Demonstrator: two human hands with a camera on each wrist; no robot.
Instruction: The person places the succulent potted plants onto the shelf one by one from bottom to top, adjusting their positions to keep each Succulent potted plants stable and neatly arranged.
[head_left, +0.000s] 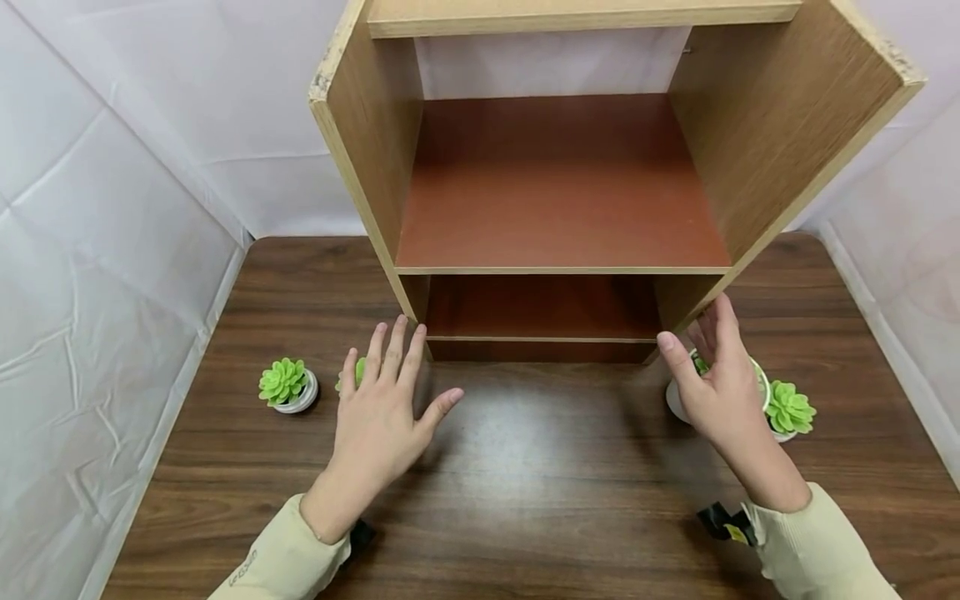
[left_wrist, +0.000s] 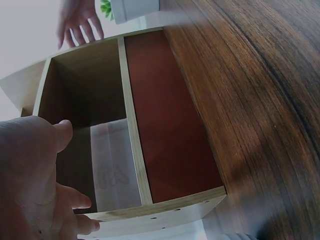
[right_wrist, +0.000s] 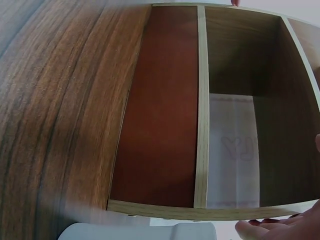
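Note:
A small wooden shelf unit with reddish-brown boards stands upright on the table. My left hand is at the lower left of its front, palm down, fingers spread and straight, thumb out. The fingertips are near the left side panel; whether they touch it, I cannot tell. At the lower right edge is my right hand, its fingers along the outside of the right panel and its thumb in front. Those fingers look fairly straight in the right wrist view, where part of the hand shows beside the panel.
Left of the unit sits a potted green succulent; another succulent is mostly hidden behind my left hand. A white pot is partly covered by my right hand, with a succulent beside it. White sheeting surrounds the dark wooden table.

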